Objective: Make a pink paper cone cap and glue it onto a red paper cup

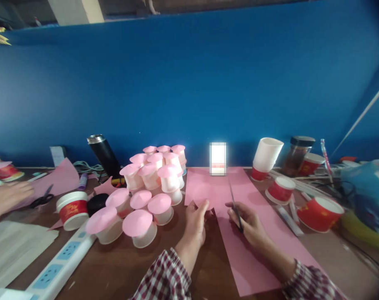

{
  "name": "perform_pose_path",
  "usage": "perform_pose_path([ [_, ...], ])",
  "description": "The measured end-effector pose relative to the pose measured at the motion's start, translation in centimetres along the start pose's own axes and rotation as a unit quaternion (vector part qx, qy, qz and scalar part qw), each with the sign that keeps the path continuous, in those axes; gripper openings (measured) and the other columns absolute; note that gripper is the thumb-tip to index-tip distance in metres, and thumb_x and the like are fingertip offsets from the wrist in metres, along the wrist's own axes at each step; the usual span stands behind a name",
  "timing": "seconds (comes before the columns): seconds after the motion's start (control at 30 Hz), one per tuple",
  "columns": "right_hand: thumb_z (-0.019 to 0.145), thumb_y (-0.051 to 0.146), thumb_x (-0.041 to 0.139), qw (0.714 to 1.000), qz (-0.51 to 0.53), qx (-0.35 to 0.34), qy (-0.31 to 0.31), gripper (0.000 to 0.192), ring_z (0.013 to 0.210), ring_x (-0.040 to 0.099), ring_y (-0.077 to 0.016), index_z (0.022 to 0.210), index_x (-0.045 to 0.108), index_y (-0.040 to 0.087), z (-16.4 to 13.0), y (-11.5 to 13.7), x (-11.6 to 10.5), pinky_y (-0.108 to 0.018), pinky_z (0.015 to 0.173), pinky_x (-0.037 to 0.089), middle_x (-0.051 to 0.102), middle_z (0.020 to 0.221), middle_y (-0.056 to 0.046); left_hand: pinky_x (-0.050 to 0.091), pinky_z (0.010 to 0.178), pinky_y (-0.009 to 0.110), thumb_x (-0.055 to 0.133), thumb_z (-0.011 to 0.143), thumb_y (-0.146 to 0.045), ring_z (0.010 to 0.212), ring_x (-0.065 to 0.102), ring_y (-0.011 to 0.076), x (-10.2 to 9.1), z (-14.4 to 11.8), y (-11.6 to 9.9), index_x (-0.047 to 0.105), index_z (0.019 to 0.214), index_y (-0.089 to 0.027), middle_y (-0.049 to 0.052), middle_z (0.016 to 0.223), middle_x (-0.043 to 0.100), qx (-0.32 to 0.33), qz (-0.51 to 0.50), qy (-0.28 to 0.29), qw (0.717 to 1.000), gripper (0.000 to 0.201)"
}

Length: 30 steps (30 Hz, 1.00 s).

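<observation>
Pink paper (254, 233) lies flat on the table, its near edge under both hands. The left hand (195, 221) pinches a cut round (203, 195); the right hand (248, 223) grips scissors (234, 204), blades nearly closed. A slipping pinch could skew the cut or nick fingers.

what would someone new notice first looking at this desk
Most likely the cluster of white cups topped with pink paper cones, crowded left of centre on the wooden table. Next, the long pink paper sheet running toward the camera, where the left hand pinches a rounded piece and the right hand holds scissors. Behind everything stands a deep blue wall, and red paper cups lie scattered at the right.
</observation>
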State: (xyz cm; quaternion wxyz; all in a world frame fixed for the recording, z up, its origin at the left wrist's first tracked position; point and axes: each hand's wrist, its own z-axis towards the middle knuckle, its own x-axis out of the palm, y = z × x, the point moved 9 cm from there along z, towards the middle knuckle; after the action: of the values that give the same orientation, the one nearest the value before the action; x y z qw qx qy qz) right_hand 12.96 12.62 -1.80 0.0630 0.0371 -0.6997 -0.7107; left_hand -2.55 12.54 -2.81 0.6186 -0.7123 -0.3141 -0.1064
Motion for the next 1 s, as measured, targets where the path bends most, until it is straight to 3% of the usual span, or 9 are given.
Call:
perform_pose_path([
  [0.1, 0.073, 0.044, 0.069, 0.999, 0.005, -0.033, -0.021, 0.047, 0.06, 0.052, -0.012, 0.11, 0.057, 0.018, 0.2, 0.3, -0.6, -0.022, 0.05, 0.041, 0.056, 0.07, 0.0, 0.043, 0.05, 0.02, 0.075, 0.065, -0.029, 0.049, 0.053, 0.0074, 0.9, -0.4, 0.6, 0.056, 0.077, -0.015, -0.003, 0.06, 0.058, -0.018, 0.002, 0.049, 0.999, 0.026],
  [0.27, 0.067, 0.041, 0.075, 0.996, 0.025, -0.068, -0.047, 0.05, 0.073, 0.056, -0.0152, 0.11, 0.059, 0.021, 0.2, 1.3, -1.0, -0.025, 0.061, 0.046, 0.059, 0.082, -0.002, 0.05, 0.068, 0.027, 0.072, 0.069, -0.031, 0.07, 0.064, 0.0153, 2.2, -1.1, 1.2, 0.062, 0.09, -0.013, 0.007, 0.079, 0.068, -0.019, 0.03, 0.124, 0.992, 0.03],
  [0.43, 0.063, 0.038, 0.077, 0.995, 0.019, -0.072, -0.068, 0.05, 0.072, 0.054, -0.0139, 0.107, 0.061, 0.02, 0.1, 1.7, -1.3, -0.024, 0.064, 0.045, 0.057, 0.08, 0.0, 0.051, 0.068, 0.03, 0.076, 0.065, -0.034, 0.074, 0.066, 0.0205, 2.5, -1.3, 2.0, 0.066, 0.095, -0.011, 0.012, 0.085, 0.07, -0.035, 0.06, 0.139, 0.988, 0.04],
  [0.83, 0.062, 0.04, 0.077, 0.995, 0.057, -0.04, -0.074, 0.055, 0.066, 0.052, -0.0127, 0.108, 0.056, 0.02, 0.2, 1.1, -1.2, -0.024, 0.059, 0.043, 0.053, 0.072, 0.003, 0.051, 0.072, 0.03, 0.077, 0.065, -0.032, 0.076, 0.066, 0.0193, 2.6, -1.4, 2.7, 0.066, 0.092, -0.01, 0.012, 0.087, 0.071, -0.03, 0.069, 0.146, 0.986, 0.037],
  [1.0, 0.068, 0.043, 0.073, 0.997, 0.037, -0.047, -0.058, 0.051, 0.068, 0.051, -0.0122, 0.109, 0.055, 0.019, 0.1, 1.4, -0.9, -0.023, 0.06, 0.043, 0.054, 0.076, 0.002, 0.05, 0.062, 0.028, 0.077, 0.065, -0.034, 0.067, 0.064, 0.0169, 2.2, -1.3, 2.1, 0.064, 0.088, -0.011, 0.008, 0.078, 0.069, -0.026, 0.048, 0.105, 0.993, 0.035],
])
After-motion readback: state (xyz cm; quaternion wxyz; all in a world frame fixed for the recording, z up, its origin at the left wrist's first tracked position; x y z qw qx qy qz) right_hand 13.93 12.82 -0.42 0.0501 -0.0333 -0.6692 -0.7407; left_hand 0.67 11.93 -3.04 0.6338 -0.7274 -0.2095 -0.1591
